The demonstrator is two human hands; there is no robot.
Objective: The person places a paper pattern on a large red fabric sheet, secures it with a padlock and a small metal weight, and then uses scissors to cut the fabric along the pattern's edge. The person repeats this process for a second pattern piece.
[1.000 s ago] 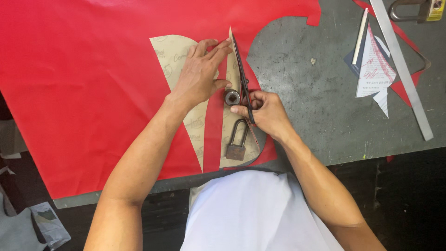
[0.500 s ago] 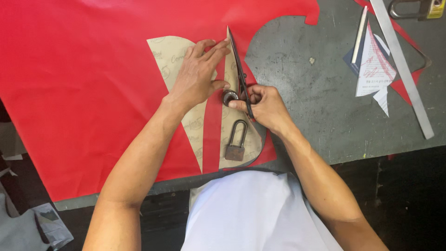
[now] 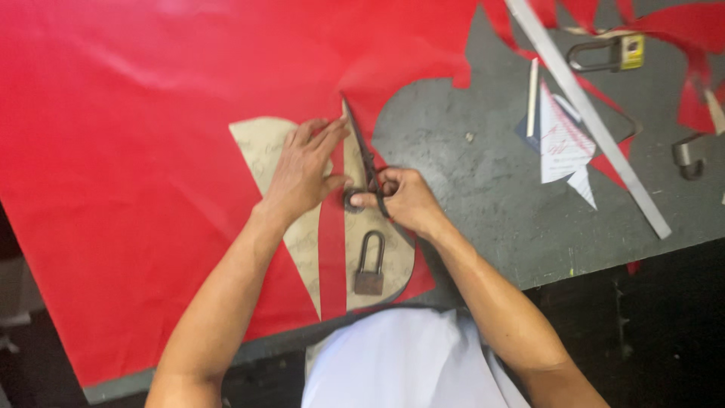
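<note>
- Red sheet material (image 3: 151, 151) covered most of the grey worktable (image 3: 483, 204) in the head view, reaching from its left edge to about the middle; along the sheet's right side, curved bites were already cut away, leaving the bare table showing.
- Two tan paper pattern pieces (image 3: 264, 151) lay on the sheet near the table's front edge, a red strip showing between them; the outline on their left side looked uncut, so by my judgement most of the cut remained.
- The left hand (image 3: 302, 177) lay flat, fingers spread, pressing the pattern down.
- The right hand (image 3: 404, 200) was closed around the handles of dark metal shears (image 3: 366, 162), whose blades ran along the pattern's right edge.
- A dark padlock (image 3: 370, 266) weighted the right-hand pattern piece, close behind the shears.
- Toward the right edge lay a long metal ruler (image 3: 596, 128), white paper slips (image 3: 563, 140), red offcuts (image 3: 698, 106) and a second padlock (image 3: 608, 53), well apart from the cut.
</note>
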